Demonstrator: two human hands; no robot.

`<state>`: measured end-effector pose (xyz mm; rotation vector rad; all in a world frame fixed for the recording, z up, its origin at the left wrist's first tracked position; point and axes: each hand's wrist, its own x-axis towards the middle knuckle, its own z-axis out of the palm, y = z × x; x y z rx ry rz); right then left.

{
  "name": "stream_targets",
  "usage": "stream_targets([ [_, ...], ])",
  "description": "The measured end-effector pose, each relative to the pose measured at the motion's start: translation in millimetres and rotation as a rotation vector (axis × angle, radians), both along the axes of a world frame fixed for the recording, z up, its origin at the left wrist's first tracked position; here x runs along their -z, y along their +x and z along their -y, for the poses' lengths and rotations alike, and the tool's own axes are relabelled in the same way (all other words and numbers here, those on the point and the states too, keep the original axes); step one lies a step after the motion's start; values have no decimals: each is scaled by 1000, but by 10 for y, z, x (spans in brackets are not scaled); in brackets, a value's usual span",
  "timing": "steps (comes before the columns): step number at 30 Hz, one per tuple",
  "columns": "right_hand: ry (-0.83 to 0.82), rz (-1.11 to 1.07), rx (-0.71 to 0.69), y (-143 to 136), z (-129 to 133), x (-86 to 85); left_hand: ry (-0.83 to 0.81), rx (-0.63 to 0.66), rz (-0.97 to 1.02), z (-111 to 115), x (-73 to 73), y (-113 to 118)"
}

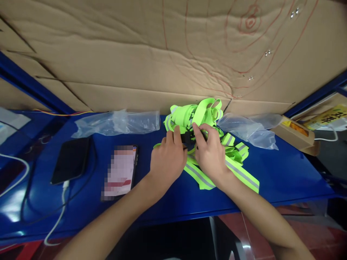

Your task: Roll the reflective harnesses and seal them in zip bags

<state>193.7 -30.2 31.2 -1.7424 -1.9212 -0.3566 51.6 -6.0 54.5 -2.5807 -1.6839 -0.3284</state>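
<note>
A heap of neon yellow-green reflective straps (184,115) with grey stripes lies against the cardboard at the back of the blue shelf. In front of it, my left hand (168,155) is closed, its fingers curled at the left side of a black plastic buckle (186,138). My right hand (210,153) pinches the buckle's right side, index finger and thumb close together; its exact grip is partly hidden. Loose strap ends (242,174) spread under and beside my right hand towards the shelf's front edge.
Clear plastic bags (130,122) lie left and right of the heap. To my left are a lit phone (120,171) and a black device (71,159) with a white cable. An open cardboard box (294,133) stands at right. Cardboard (121,65) walls the back.
</note>
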Motion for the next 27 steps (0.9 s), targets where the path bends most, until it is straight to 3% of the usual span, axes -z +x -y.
stream_targets([
  [5,-48,-4,-97,-111,-7,101,-13,11,110,-15,56,-67],
  [8,-78,-199,-223,-14,-40,133,-53,154,327,-33,73,-217],
  [12,10,-474,-291,87,-73,94,-317,370,795,-60,131,-413],
  [16,-12,-571,-358,102,-20,-40,-509,296,1031,-64,232,-461],
  [20,-225,-721,-539,294,64,-242,-742,307,1384,-42,192,-465],
  [23,-410,-765,-548,446,97,-374,-998,304,1676,-37,65,-469],
  [27,-665,-976,-638,422,149,-481,-1155,283,1769,-18,-109,-472],
])
